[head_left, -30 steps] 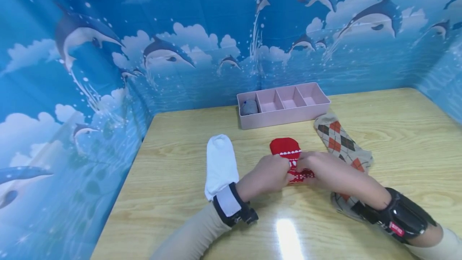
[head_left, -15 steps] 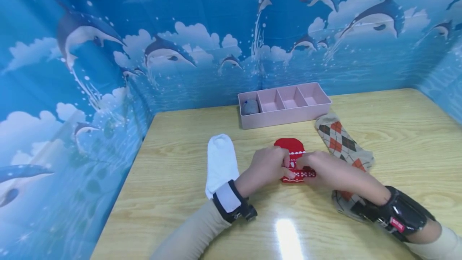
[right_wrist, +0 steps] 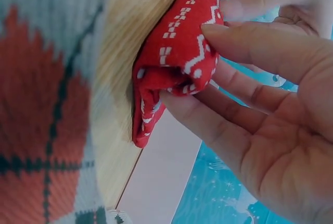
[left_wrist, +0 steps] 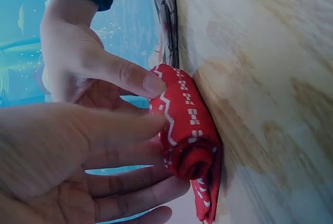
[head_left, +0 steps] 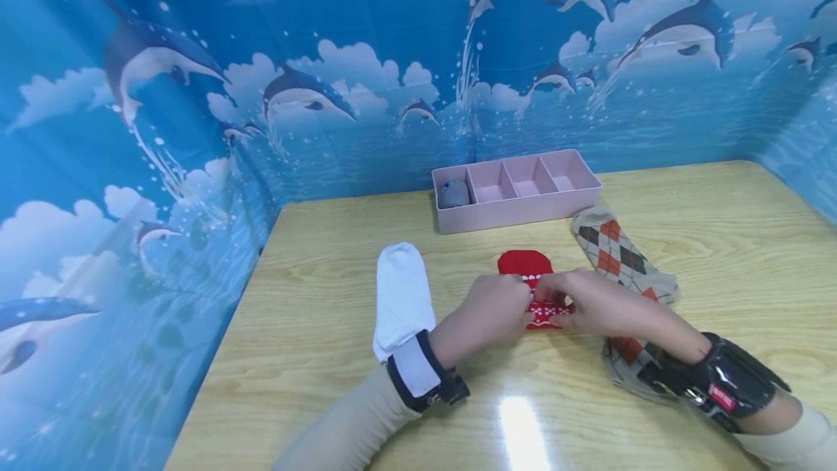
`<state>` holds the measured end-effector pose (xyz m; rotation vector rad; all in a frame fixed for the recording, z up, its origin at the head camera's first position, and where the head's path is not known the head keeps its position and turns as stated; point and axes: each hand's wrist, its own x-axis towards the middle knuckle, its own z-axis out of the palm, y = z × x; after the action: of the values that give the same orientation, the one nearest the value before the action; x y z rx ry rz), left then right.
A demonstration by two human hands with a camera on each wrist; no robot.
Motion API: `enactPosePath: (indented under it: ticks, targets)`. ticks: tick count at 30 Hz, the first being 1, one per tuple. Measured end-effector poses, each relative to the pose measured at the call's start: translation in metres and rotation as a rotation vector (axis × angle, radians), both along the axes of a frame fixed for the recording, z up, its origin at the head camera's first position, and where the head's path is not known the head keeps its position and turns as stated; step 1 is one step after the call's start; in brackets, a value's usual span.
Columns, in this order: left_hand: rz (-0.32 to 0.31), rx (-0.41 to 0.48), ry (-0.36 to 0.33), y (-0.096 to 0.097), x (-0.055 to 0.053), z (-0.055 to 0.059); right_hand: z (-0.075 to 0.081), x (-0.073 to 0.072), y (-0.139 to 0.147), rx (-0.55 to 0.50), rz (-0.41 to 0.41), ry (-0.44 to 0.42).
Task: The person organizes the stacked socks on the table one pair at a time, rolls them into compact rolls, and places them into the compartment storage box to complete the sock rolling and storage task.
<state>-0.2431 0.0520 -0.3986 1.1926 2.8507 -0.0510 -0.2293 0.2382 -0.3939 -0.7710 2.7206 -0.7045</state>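
Observation:
A red sock with white patterns lies on the table in front of me, its near part wound into a roll and its far end flat. My left hand holds the left end of the roll, thumb on the near face and fingers on the far side. At the other end my right hand pinches the roll between thumb and fingers. The right wrist view shows the spiral end of the rolled sock beside the right fingertips. In the head view the hands hide part of the roll.
Left of my hands lies a white sock. An argyle sock lies on the right, partly under my right forearm. Behind stands a pink divided box, with a grey rolled bundle in its leftmost compartment.
The red sock has shifted slightly right. My left fingers spread around the roll half a second ago and have now closed in on it again; the right hand keeps its place.

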Motion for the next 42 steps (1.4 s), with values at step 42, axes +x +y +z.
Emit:
enactPosePath:
  ticks: [42]
  targets:
    - [0.189,0.127,-0.535,-0.016,-0.022,0.0,0.002,0.011,-0.012,0.193,-0.043,0.239]
